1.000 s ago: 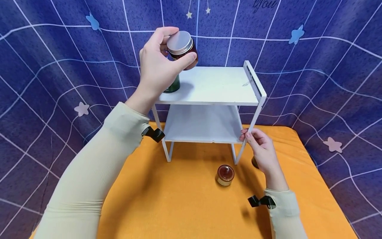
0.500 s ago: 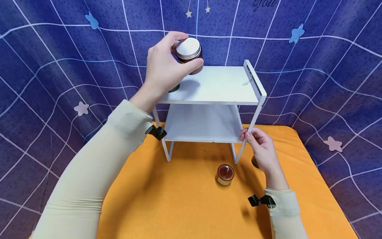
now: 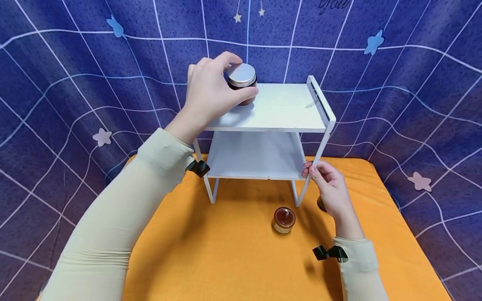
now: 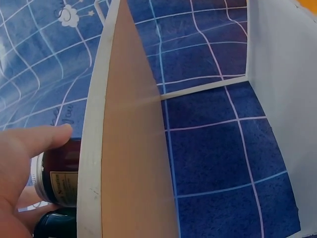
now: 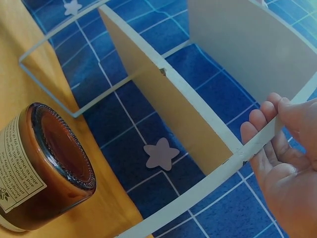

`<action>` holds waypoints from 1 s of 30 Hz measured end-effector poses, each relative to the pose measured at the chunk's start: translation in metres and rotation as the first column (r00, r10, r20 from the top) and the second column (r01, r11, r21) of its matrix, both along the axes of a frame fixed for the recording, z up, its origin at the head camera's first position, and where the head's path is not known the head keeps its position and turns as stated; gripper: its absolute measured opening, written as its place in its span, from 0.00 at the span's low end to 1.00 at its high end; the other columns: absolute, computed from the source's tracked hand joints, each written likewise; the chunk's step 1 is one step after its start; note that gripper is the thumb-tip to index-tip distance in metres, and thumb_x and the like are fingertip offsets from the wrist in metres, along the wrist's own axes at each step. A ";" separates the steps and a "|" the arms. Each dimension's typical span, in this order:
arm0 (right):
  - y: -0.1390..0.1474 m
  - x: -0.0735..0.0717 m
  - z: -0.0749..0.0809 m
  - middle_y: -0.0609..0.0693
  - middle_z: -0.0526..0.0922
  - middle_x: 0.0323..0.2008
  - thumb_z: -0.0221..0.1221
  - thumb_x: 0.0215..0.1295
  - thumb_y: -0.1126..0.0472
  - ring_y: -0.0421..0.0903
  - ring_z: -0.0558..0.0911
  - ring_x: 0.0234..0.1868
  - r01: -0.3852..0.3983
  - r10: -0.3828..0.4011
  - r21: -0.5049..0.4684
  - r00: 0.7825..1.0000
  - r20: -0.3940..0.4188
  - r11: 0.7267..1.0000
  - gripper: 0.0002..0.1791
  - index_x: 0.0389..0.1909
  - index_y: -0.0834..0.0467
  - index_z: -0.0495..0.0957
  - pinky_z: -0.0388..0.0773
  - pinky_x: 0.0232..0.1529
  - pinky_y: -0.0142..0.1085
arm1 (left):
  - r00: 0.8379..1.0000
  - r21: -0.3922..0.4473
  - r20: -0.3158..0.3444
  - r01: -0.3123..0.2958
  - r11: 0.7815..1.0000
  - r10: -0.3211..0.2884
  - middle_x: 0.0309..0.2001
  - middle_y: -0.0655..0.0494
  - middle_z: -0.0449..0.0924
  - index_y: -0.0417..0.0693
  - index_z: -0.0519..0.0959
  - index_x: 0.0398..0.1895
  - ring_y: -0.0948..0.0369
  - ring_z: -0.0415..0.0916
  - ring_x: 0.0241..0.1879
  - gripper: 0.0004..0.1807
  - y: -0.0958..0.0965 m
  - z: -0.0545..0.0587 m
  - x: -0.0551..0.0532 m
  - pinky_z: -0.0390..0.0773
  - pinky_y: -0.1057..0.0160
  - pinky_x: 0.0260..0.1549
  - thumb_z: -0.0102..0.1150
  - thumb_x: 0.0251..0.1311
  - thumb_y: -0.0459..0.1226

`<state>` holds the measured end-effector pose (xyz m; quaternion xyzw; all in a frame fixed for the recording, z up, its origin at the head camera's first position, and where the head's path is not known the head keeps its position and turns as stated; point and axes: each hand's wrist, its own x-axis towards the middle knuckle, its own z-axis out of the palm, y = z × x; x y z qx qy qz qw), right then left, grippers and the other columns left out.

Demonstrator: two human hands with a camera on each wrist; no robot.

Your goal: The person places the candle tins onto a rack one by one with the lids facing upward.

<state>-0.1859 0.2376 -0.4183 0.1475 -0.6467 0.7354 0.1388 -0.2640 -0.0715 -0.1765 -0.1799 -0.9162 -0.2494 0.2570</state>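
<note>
My left hand (image 3: 212, 90) grips an amber glass jar (image 3: 242, 94) with a silver lid, thumb on one side and fingers on the other. The jar is upright with its base right at the top board of a white two-tier shelf (image 3: 286, 106). In the left wrist view a dark green jar (image 4: 57, 224) sits beside the amber jar (image 4: 63, 173); my left hand hides it in the head view. My right hand (image 3: 331, 188) pinches the shelf's right front leg near the lower board, thumb in front and fingers behind.
Another amber jar (image 3: 284, 220) stands base-up on the orange cloth (image 3: 226, 251) before the shelf. A small dark object (image 3: 321, 204) is partly hidden behind my right hand. A blue curtain (image 3: 150, 62) with white lines and stars hangs behind.
My left hand has brought the amber jar right and down from above the shelf to its top board. The jar, tilted before, is now upright. My right hand has stayed on the leg.
</note>
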 end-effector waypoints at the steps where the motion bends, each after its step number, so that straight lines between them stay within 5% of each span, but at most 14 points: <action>1: 0.000 0.000 0.000 0.51 0.89 0.43 0.55 0.85 0.68 0.41 0.86 0.45 -0.001 0.001 0.000 1.000 0.000 1.000 0.16 0.53 0.83 0.74 0.83 0.58 0.32 | 1.000 -0.011 0.010 -0.003 1.000 0.004 0.50 0.60 0.89 0.59 0.83 0.65 0.56 0.75 0.51 0.35 0.000 0.000 0.000 0.63 0.55 0.56 0.77 0.58 0.63; 9: 0.000 0.000 0.000 0.54 0.88 0.44 0.55 0.85 0.68 0.42 0.86 0.45 -0.002 0.002 -0.004 1.000 0.003 1.000 0.16 0.53 0.82 0.74 0.83 0.59 0.33 | 0.998 -0.051 0.065 -0.010 0.999 0.013 0.50 0.59 0.90 0.58 0.82 0.65 0.58 0.81 0.49 0.36 0.000 0.000 0.000 0.63 0.54 0.59 0.75 0.58 0.64; 30: 0.000 0.002 0.001 0.48 0.89 0.42 0.54 0.85 0.68 0.41 0.86 0.45 0.000 0.000 0.020 1.000 0.009 1.000 0.17 0.55 0.83 0.74 0.83 0.59 0.32 | 0.991 -0.172 0.118 -0.040 0.984 0.061 0.53 0.60 0.89 0.57 0.82 0.68 0.52 0.72 0.51 0.41 0.001 0.000 0.001 0.60 0.50 0.60 0.73 0.59 0.70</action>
